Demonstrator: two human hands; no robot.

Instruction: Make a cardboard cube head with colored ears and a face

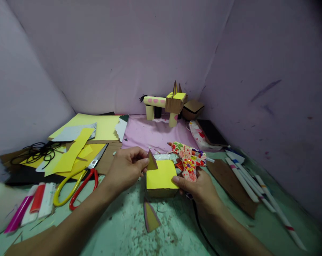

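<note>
At the centre of the head view, as I watch from my station, sits the yellow box (161,174), its bright top facing up and its bare front side toward me. The left hand (131,161) reaches in from the box's left, thumb and fingertips pinching a small cardboard triangle (152,161) that stands point-up over the far left part of the top. I cannot tell whether its lower edge is touching the box. On the box's right side, the right hand (200,188) has its thumb pressed to the near right corner; its other fingers are mostly hidden, so I cannot tell how they are set. The step in hand looks to be placing the triangle on the box. To do it well, I would pinch higher, leaving the base edge clear, press straight down, and let the right thumb brace the box without denting it. The floral glue gun (189,160) lies just beyond and to the right of the box, close to that hand, so I would treat its nozzle as hot and guard its cord (197,217) against snags. A second triangle (152,218) lies nearer me than the box, a handy guide for matching the lean.
</note>
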